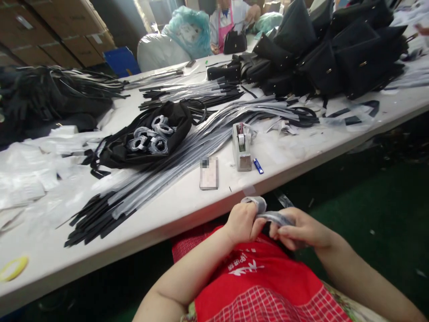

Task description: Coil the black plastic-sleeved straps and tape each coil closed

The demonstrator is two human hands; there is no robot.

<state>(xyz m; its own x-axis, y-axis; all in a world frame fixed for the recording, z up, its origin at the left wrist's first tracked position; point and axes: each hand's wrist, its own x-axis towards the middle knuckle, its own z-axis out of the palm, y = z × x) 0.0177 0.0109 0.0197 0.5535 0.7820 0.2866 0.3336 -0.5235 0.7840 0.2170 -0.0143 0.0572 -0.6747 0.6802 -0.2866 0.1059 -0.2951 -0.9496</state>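
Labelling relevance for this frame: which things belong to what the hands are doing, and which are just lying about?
Job in hand: left hand and right hand, both gripping a plastic-wrapped strap; rolled straps in the black bag; long sleeved straps on the table; probably the tape dispenser.
Lying about: phone; small blue item; yellow ring; heaped black handbags.

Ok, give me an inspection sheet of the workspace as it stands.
Surface: white table, crowded except near its front edge.
Job's things: plastic-sleeved strap, partly rolled, held below the table edge.
Clutter: sleeved strap pile, black bag holding rolled straps, tape dispenser, yellow tape ring, black handbags.
Grippers: left hand and right hand both grip the plastic-sleeved strap.
Cables: nothing seen.
Surroundings: co-worker in pink apron, cardboard boxes, green floor.
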